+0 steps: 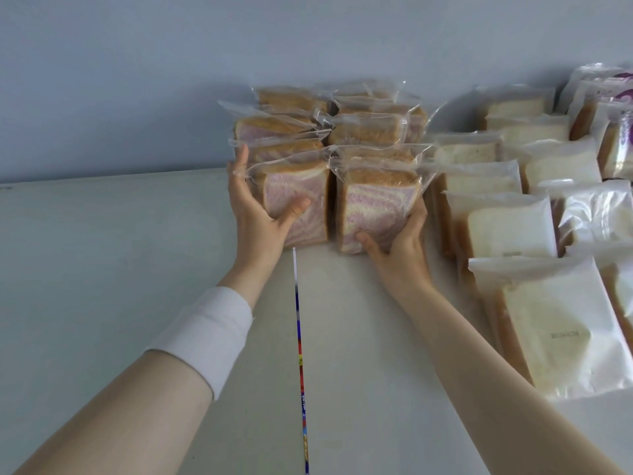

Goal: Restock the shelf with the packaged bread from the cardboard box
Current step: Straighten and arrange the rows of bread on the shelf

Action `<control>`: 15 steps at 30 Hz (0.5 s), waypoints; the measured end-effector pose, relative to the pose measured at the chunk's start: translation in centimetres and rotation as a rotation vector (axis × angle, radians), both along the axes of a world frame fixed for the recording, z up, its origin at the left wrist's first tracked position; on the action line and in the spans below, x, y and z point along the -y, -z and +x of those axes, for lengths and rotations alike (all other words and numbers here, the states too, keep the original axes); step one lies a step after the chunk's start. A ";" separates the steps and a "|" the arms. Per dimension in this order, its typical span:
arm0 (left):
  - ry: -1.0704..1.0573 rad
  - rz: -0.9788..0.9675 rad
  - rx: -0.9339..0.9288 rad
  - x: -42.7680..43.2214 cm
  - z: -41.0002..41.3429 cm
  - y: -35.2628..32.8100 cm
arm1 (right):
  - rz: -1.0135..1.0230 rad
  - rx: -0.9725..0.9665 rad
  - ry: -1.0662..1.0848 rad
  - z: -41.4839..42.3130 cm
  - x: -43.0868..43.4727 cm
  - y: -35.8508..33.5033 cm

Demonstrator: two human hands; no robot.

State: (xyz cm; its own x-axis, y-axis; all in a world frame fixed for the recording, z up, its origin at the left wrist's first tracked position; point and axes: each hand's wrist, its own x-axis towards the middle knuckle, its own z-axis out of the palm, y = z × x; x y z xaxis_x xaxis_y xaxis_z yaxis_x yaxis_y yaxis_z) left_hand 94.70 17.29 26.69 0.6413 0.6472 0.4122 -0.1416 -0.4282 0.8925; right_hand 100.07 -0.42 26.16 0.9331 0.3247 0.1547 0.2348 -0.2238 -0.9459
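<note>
Two rows of clear-wrapped pink-swirl bread stand on the white shelf [137, 269], running back toward the wall. My left hand [255, 214] grips the front left pack [301, 186], thumb across its face and fingers along its left side. My right hand [397, 241] grips the front right pack [373, 207] from its lower right corner, thumb under the face. Both packs stand upright on the shelf, side by side. The cardboard box is out of view.
Rows of white bread in frosted bags [513, 228] fill the shelf to the right, close beside my right hand. Purple-labelled packs [616, 132] stand at the far right. A thin coloured strip [298, 337] runs along the shelf. The blue-grey wall [205, 80] is behind.
</note>
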 end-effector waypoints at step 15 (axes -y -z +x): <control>0.251 -0.230 -0.133 -2.6 0.0 -1.1 | 0.147 -0.258 -0.234 2.8 0.5 -2.2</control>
